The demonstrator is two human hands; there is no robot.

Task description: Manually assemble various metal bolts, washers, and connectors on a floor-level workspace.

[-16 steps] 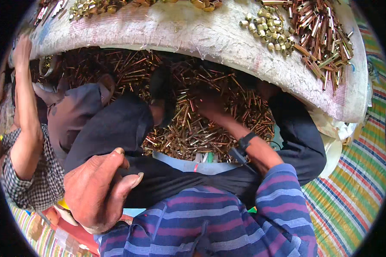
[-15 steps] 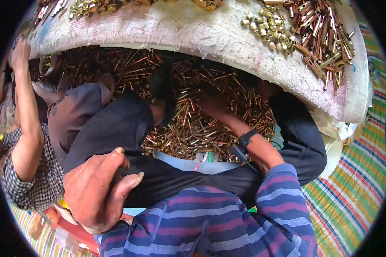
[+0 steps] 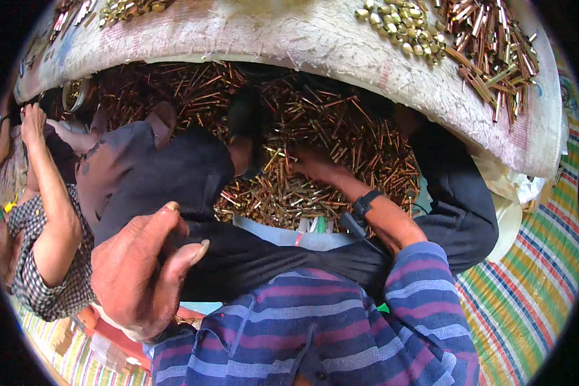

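My left hand [image 3: 141, 270] is raised over my left thigh, large in view. Its thumb and forefinger are apart with nothing visible between them; the other fingers curl out of sight. With a dark band [image 3: 365, 202] at the wrist, my right hand [image 3: 315, 166] reaches down to a heap of thin copper-coloured metal tubes [image 3: 296, 199] between my legs. Its fingertips touch the heap in shade, and whether they grip a tube cannot be made out. Lighter brass-coloured tubes lie just beside those fingers.
A pale cloth-covered work surface [image 3: 238, 38] arches over the heap's far side. On it lie brass-coloured nut-like pieces [image 3: 405, 29] and more metal tubes [image 3: 489, 51]. At left sits a person in a checked sleeve [image 3: 45, 283]. Striped sheeting [image 3: 527, 289] covers the floor at right.
My right hand has shifted slightly left and shows more sharply over the heap. The left hand keeps its pose. The neighbouring person's hand has moved lower, off the cloth edge.
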